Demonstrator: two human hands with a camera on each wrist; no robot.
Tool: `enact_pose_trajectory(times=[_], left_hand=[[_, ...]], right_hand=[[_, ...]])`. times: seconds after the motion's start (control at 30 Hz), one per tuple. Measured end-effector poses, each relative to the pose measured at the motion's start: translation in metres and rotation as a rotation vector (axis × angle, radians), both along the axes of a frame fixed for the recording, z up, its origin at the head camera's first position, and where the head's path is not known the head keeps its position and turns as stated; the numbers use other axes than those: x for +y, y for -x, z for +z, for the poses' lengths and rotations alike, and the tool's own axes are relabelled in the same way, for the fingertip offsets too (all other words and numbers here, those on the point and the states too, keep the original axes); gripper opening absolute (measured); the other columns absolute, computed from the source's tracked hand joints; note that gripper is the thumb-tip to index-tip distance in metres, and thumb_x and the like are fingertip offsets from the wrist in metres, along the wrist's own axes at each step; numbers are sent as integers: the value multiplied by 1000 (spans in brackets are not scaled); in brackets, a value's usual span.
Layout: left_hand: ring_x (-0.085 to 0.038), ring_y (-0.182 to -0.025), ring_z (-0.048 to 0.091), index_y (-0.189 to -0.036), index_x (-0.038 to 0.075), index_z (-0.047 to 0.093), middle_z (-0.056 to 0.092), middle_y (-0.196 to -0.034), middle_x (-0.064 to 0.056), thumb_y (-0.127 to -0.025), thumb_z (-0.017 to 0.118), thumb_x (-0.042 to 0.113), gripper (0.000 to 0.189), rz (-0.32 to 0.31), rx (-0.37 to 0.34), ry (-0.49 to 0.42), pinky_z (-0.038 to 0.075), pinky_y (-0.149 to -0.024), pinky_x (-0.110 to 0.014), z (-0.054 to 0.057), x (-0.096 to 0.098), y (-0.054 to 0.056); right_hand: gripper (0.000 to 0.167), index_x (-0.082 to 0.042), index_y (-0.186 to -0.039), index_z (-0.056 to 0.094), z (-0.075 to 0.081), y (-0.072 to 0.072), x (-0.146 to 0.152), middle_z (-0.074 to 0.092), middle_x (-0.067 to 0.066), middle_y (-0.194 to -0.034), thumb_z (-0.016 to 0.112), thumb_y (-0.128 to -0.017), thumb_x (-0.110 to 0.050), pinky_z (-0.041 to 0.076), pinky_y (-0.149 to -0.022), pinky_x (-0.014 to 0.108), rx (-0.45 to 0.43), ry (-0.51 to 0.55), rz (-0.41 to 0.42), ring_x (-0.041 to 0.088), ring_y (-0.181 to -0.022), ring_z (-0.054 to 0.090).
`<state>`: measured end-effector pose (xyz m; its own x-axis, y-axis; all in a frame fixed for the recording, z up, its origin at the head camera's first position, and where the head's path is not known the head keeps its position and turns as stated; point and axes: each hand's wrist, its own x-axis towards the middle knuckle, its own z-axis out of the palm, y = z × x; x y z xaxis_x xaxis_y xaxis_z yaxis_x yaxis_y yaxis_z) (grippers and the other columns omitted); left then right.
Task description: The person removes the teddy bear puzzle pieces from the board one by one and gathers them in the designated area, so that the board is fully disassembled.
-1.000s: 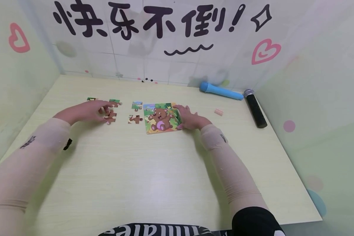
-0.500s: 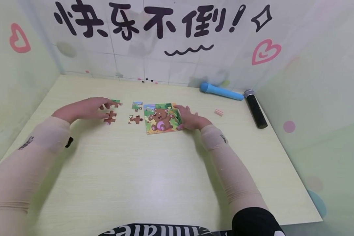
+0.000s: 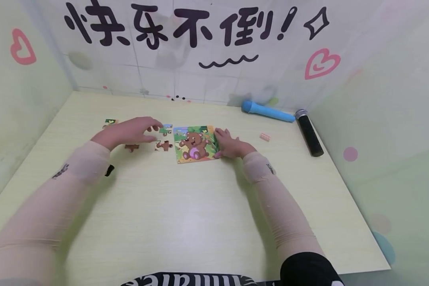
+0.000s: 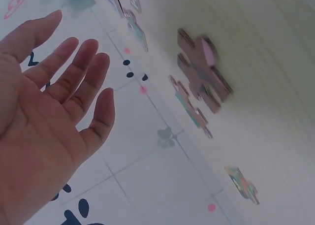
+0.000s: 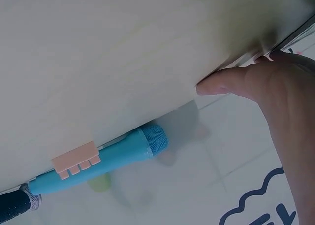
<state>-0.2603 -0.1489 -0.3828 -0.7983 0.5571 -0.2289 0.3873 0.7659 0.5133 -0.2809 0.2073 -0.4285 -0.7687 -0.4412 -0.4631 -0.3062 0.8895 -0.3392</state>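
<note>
- Since the earlier head frame, the bare left hand (image 3: 130, 131) has come right, away from the far-left pieces, and now hovers at the pair nearest the picture.
- I see its fingers spread and loosely bent, gripping nothing; on the left wrist view they stand clear of every piece.
- Within reach lie a small sky-blue-and-green jigsaw piece (image 3: 167, 130), just beside the fingertips, and a small brown jigsaw piece with a white edge (image 3: 163, 145) nearer me.
- Farther left I make out a green-and-yellow piece (image 3: 111, 121) and a dark-brown piece (image 3: 131, 147) partly under the wrist; a brown piece with a green strip (image 4: 191, 108) shows only from the wrist camera.
- My main object, the square picture panel of a smiling brown bear (image 3: 194, 145), lies flat on the pale wooden table (image 3: 200, 206).
- Along its right edge rests the bare right hand (image 3: 230, 144), fingers extended, seemingly steadying rather than pinching.
- I judge the step in hand as arranging loose pieces beside the panel; the next move calls for lowering the left fingertips gently onto one piece.
</note>
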Motion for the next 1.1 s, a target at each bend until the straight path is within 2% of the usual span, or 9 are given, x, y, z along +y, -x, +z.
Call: enact_pose_trajectory(times=[0.1, 0.2, 0.3, 0.47, 0.53, 0.63, 0.77, 0.9, 1.1], left_hand=[[-38, -79, 63, -151, 6, 42, 52, -139, -16, -101, 61, 18, 55, -11, 2, -9, 55, -71, -51, -2, 12, 1], [-32, -109, 58, -150, 5, 45, 55, -137, -14, -101, 62, 19, 54, -39, 36, -15, 49, -93, -51, -3, 24, 3], [-30, -114, 58, -149, 4, 45, 57, -133, -14, -101, 60, 18, 53, -49, 25, -22, 44, -101, -51, -4, 37, 5], [-29, -103, 63, -146, 0, 49, 59, -132, -16, -101, 60, 17, 50, -61, 38, 6, 44, -104, -49, -8, 58, 10], [-27, -109, 61, -145, 0, 51, 58, -135, -16, -101, 61, 18, 48, -75, 61, 30, 44, -105, -48, -10, 67, 13], [-29, -98, 64, -142, 2, 55, 59, -132, -14, -102, 59, 18, 43, -85, 43, 46, 50, -96, -47, -12, 82, 15], [-23, -78, 57, -118, 3, 66, 62, -103, -9, -102, 58, 15, 22, -122, 37, 23, 50, -78, -40, -14, 104, 20], [-16, -66, 46, -88, 7, 60, 47, -75, -2, -102, 57, 17, 17, -154, 8, 24, 40, -65, -32, -19, 123, 25], [-17, -71, 55, -99, 9, 67, 61, -81, -4, -105, 55, 29, 24, -133, -35, 100, 45, -67, -33, -23, 140, 25]], right_hand=[[98, -10, -163, -6, 0, 0, 0, -12, 11, -169, 64, -99, -36, 0, -115, 71, 3, -1, 8, 38, -152, -15], [97, -13, -163, -4, 2, 0, 1, -12, 11, -169, 64, -99, -37, 1, -115, 72, 0, -3, 16, 39, -152, -16], [96, -14, -164, -3, 3, -1, 1, -13, 11, -169, 64, -99, -37, 0, -114, 72, -8, -1, 18, 39, -152, -17], [95, -15, -164, -3, 3, -1, 0, -13, 11, -169, 64, -99, -37, -1, -115, 72, -16, 9, 17, 38, -152, -18], [95, -15, -164, -2, 3, -1, 0, -14, 10, -169, 64, -99, -37, -2, -115, 71, -19, 12, 13, 37, -152, -18], [95, -16, -164, -2, 3, 0, 0, -14, 10, -169, 63, -99, -38, -3, -115, 70, -18, 9, 11, 36, -152, -18], [94, -16, -164, -2, 4, 0, 1, -14, 10, -169, 63, -100, -38, -2, -115, 70, -13, -3, 7, 37, -152, -17], [95, -15, -164, -2, 4, 0, 2, -13, 11, -169, 63, -99, -38, 0, -114, 72, -3, -10, 14, 39, -152, -16], [94, -17, -164, -3, 0, -1, 3, -13, 10, -169, 63, -100, -38, -2, -115, 72, -5, 18, 18, 37, -152, -18]])
